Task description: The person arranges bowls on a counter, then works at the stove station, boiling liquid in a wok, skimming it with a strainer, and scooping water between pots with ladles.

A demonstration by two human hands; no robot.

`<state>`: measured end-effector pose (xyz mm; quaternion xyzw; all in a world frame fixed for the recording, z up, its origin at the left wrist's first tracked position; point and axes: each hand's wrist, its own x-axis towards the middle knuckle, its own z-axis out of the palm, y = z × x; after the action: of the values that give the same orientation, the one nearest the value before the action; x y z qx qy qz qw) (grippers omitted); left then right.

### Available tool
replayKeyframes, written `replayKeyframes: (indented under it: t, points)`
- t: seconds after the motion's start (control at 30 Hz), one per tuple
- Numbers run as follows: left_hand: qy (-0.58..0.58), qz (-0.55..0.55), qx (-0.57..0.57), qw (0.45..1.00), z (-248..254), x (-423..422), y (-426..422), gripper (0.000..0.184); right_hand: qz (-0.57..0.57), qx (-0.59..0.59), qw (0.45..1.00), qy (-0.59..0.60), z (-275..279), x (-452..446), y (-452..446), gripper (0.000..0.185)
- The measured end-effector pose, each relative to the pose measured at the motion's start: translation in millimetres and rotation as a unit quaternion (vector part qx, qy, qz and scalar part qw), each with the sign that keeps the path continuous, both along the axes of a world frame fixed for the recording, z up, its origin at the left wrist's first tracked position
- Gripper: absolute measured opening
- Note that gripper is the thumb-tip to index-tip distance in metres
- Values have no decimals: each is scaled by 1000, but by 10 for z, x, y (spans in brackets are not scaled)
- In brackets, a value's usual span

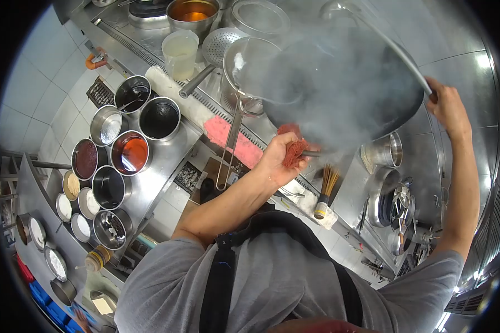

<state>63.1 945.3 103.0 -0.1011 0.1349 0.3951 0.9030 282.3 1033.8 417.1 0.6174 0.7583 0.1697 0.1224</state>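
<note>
A large dark wok stands in front of me, its inside mostly veiled by thick steam. My left hand is closed round the wok's handle, with a bunched red cloth between palm and metal. At the far right, my right hand grips the end of a long ladle. The ladle's shaft runs up and left over the wok's far rim, and its bowl is blurred by steam. What lies in the wok, if anything, is hidden.
Left of the wok are a wire strainer, a perforated skimmer and a plastic jug. A pink cloth lies along the counter edge. Sauce pots crowd the left counter. A bamboo brush stands near my body.
</note>
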Motion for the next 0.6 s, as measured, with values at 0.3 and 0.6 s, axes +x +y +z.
replayKeyframes:
  t: [0.3, 0.6]
  points:
    - [-54, 8, 35, 998, -505, 419, 395, 28, 89, 83, 992, -20, 218, 185, 176, 60]
    - [22, -63, 85, 994, -1070, 749, 508, 23, -48, 80, 988, 124, -243, 1361, -521, 61]
